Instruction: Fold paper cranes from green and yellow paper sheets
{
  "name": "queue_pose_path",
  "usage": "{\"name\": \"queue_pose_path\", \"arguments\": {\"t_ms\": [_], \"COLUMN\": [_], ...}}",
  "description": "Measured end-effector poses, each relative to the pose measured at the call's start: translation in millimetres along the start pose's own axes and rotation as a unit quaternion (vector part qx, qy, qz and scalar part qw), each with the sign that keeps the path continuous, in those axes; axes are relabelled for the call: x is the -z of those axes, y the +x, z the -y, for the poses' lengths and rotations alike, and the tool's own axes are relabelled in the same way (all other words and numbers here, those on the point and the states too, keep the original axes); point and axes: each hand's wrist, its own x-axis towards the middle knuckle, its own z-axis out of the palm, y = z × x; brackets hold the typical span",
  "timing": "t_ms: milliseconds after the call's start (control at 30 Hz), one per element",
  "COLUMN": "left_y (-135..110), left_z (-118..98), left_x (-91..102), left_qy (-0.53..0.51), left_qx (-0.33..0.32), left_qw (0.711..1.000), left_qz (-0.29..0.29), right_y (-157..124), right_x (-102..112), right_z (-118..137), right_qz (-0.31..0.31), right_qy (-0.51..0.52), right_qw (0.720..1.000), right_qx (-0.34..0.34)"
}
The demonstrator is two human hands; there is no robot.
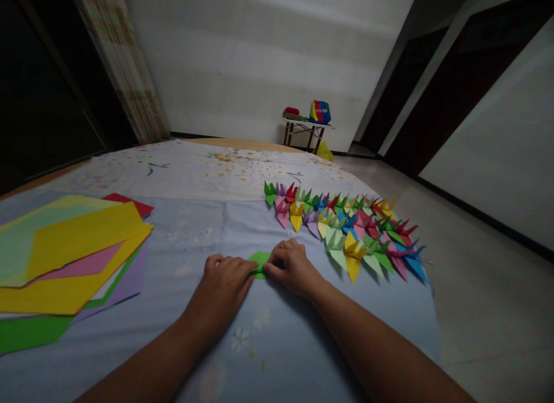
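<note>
Head view. Green paper [260,257] flat on the blue cloth [303,357], between my 2 hands; folded paper birds [354,256] beyond on the right, loose sheets [86,235] well off to the left. Risk, as I judge it: a crooked crease, should the paper slide on the cloth or my fingers press unevenly; a tear, should the 2 sides be pulled apart. Right hand [293,266]: pinching the paper, thumb against index, forearm slanting in from lower right. Left hand [228,279]: palm down, fingertips at the paper's left edge; pinching or only pressing, cannot tell.
</note>
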Motion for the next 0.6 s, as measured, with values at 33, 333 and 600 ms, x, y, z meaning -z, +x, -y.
{"name": "queue_pose_path", "arguments": {"t_ms": [33, 333, 600], "left_y": [-1, -1, -3], "left_z": [-2, -21, -25], "left_x": [1.4, 8.2, 4.8], "left_qy": [0.007, 0.082, 0.101], "left_qx": [-0.007, -0.001, 0.012], "left_qw": [1.000, 0.993, 0.992], "left_qz": [0.009, 0.079, 0.078], "right_y": [0, 2, -7], "right_x": [-1, -4, 6], "right_z": [0, 2, -3], "right_qz": [-0.002, -0.015, -0.045], "right_qy": [-0.002, -0.032, -0.031], "right_qw": [1.000, 0.999, 0.998], "right_qx": [-0.003, -0.032, -0.028]}}
